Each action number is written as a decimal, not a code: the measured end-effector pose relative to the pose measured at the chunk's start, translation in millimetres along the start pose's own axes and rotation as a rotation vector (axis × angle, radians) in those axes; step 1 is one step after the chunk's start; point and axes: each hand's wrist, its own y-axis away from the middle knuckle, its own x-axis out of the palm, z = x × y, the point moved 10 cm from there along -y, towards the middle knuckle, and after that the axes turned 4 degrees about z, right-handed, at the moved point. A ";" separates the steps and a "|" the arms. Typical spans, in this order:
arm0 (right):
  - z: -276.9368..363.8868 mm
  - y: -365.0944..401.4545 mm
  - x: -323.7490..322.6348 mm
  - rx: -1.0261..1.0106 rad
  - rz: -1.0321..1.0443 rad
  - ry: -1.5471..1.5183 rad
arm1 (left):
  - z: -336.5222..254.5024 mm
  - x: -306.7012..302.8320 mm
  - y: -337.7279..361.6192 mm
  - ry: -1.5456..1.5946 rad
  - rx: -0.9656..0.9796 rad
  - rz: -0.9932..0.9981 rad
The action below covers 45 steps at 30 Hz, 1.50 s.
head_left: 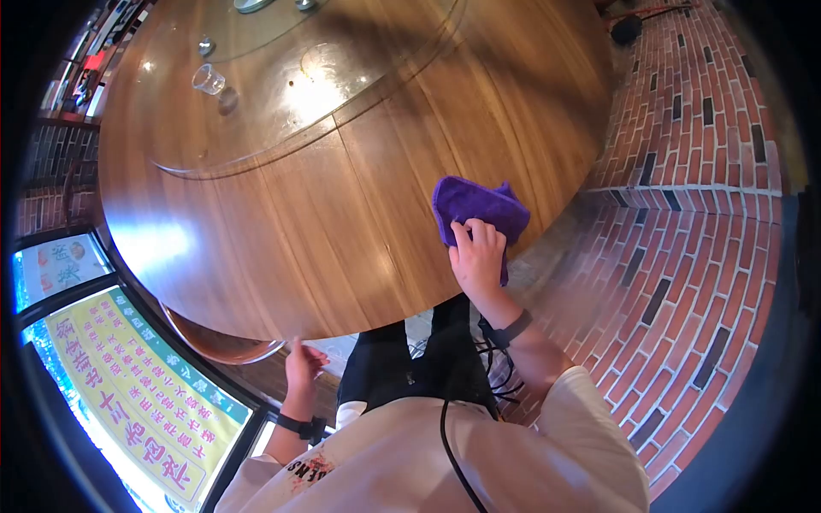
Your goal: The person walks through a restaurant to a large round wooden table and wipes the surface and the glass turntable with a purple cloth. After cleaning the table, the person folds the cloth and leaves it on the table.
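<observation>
A purple cloth lies bunched on the round wooden table, near its right edge, with one corner hanging past the rim. My right hand has its fingers bent into the near side of the cloth, pressing it to the tabletop. Just off the front edge of the table, my left hand is low and holds nothing, its fingers loosely curled and apart. Dark bands circle both wrists.
A small clear cup stands on the turntable at the table's far left. To the right rises a brick wall. A lit sign is at lower left, beside a curved chair part.
</observation>
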 end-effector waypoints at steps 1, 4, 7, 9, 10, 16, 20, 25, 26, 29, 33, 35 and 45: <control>-1.0 0.3 -2.5 -0.024 -0.008 -0.019 | -12.0 14.2 11.3 -0.085 0.002 0.000; -4.9 4.9 -22.2 -0.057 -0.061 -0.089 | -73.9 86.9 49.7 -0.116 0.371 0.278; -23.3 12.7 -43.1 -0.050 -0.102 -0.374 | -150.1 169.1 106.1 -0.430 0.673 0.440; -40.1 10.4 -63.8 0.046 0.002 -0.726 | -203.6 218.6 159.4 -0.575 0.985 0.394; -42.5 9.1 -72.9 0.042 0.114 -0.802 | -226.2 241.6 195.2 -0.678 1.244 0.314; -44.7 -6.0 -134.1 0.016 0.447 -1.017 | -253.3 371.0 243.6 -1.136 1.674 0.436; -42.2 -16.1 -189.0 -0.034 0.339 -0.908 | -257.6 395.9 248.3 -1.209 1.489 0.608; -59.5 -23.4 -239.2 -0.132 0.064 -0.563 | -284.4 373.1 321.2 -0.909 1.583 0.471; -60.7 -25.0 -247.3 -0.140 0.032 -0.496 | -289.6 370.3 337.5 -0.925 1.616 0.446; -68.5 -28.5 -267.7 -0.100 -0.014 -0.444 | -305.1 359.8 375.3 -0.866 1.734 0.445; -69.8 -36.4 -295.0 -0.094 0.065 -0.544 | -322.7 337.5 404.3 -0.872 1.745 0.453; -59.2 -39.2 -304.2 -0.102 0.164 -0.617 | -326.2 324.9 406.3 -0.867 1.631 0.473; -53.4 -74.4 -230.6 -0.153 0.426 -0.687 | -346.0 306.1 288.6 -0.995 1.414 0.348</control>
